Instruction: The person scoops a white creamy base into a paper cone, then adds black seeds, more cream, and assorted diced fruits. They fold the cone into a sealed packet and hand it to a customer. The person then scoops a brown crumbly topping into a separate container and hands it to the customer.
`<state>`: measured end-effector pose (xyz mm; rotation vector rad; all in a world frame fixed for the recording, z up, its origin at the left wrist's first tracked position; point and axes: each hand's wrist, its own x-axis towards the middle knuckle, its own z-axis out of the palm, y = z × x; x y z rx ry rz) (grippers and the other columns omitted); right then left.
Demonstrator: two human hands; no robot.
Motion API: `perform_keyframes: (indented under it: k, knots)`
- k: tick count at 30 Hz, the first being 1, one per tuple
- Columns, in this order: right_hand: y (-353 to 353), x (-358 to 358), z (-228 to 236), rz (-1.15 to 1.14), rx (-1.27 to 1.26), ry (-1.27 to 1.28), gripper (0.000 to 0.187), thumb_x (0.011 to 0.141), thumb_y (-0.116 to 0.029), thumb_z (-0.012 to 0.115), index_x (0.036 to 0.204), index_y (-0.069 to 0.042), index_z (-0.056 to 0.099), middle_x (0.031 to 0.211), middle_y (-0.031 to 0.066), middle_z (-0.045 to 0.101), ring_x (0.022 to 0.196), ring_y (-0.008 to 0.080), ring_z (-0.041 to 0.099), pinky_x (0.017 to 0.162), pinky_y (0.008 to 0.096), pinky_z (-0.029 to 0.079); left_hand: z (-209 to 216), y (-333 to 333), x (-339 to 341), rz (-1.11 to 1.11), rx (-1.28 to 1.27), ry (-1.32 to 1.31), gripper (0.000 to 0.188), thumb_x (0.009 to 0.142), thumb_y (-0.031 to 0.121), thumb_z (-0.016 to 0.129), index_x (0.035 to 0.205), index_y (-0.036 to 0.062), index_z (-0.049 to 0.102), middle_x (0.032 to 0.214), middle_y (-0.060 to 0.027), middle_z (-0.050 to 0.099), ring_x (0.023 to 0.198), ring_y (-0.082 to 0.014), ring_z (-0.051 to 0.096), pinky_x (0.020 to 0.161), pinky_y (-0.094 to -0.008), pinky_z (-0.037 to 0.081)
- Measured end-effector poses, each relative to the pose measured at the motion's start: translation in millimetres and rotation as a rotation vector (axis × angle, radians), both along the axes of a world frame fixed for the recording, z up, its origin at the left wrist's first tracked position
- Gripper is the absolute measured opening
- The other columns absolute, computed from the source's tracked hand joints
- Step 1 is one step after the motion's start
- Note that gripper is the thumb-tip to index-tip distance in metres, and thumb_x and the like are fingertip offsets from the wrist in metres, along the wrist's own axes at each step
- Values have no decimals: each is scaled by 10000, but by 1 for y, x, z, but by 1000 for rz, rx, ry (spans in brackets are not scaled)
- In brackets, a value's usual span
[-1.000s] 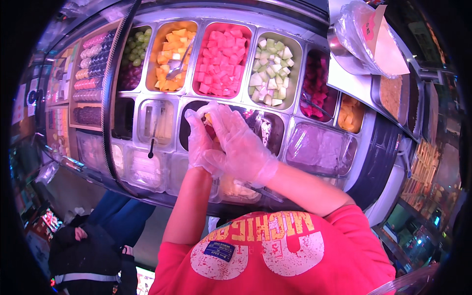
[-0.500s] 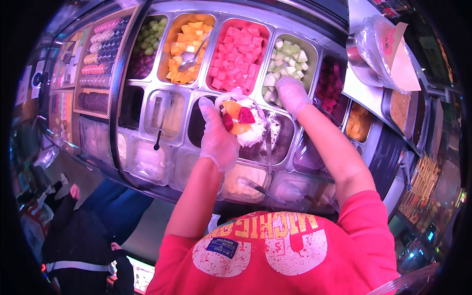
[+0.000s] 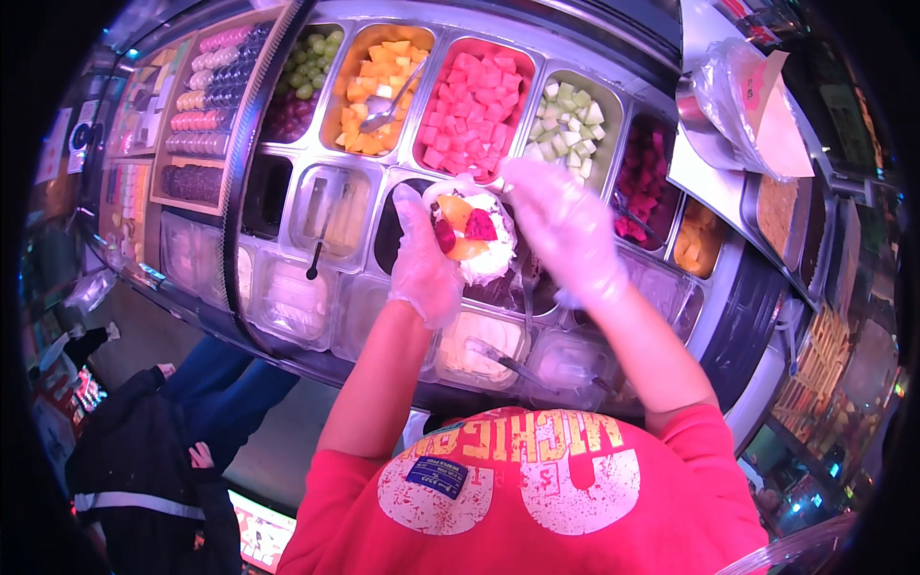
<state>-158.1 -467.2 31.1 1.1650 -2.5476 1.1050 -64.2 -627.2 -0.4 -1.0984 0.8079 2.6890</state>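
My left hand [image 3: 425, 266], in a clear glove, is closed around a dessert of white cream topped with fruit [image 3: 476, 257]. Orange slices and deep red fruit cubes lie on the cream; whatever holds it underneath is mostly hidden. Just right of the dessert is my right hand [image 3: 565, 225], also gloved and slightly blurred. Its fingers are pinched together beside the dessert's upper rim, on something pale and too small to make out. Beyond that hand sits a metal pan of pale green melon cubes [image 3: 565, 125].
Pans of watermelon cubes [image 3: 474, 105], mango cubes with a spoon [image 3: 383, 96], grapes [image 3: 305, 72] and dark red fruit [image 3: 647, 182] line the back. Lidded tubs [image 3: 292, 297] fill the front row. A metal tray [image 3: 774, 216] stands right. Another person [image 3: 144, 460] is at lower left.
My right hand has come out of the melon pan, moving left and toward me, to beside the dessert. My left hand still holds the dessert in about the same place.
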Motion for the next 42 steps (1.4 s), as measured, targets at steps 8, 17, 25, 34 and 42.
perform_keyframes:
  k: [8,17,25,34,42]
  knots:
    - [-26,51,23,385,126,-457,761,971,-450,622,1502,39,379,1516,326,409,1446,499,362,1206,577,263,37,-5,24,102,82,-30,794,1034,719,297,1489,102,505,1457,-87,575,1335,-262,573,1141,-446,454]
    - [-62,36,15,139,-210,-748,445,962,-388,687,1226,-31,716,1131,141,736,1013,232,708,899,368,555,4,-44,61,153,45,56,775,985,767,360,1410,147,549,1307,-75,636,1193,-266,634,1004,-484,559]
    - [-121,-87,-131,-69,509,-420,302,825,-109,674,1112,-27,720,1036,256,729,979,404,714,876,463,558,2,-83,66,120,-6,190,841,907,795,484,1335,77,574,1192,-72,661,1126,-221,653,1012,-431,554]
    - [-109,-76,-104,-231,-27,-809,310,815,-66,749,1111,2,685,955,73,731,868,185,685,810,304,549,3,-114,34,146,42,43,813,985,790,304,1323,99,568,1223,-66,659,1118,-224,672,948,-417,596]
    - [-126,26,27,319,-18,-115,213,787,-87,741,993,-83,689,945,78,696,877,267,663,790,395,531,-10,-115,6,81,8,53,803,975,802,298,1264,107,577,1180,-58,659,1089,-192,655,976,-372,553]
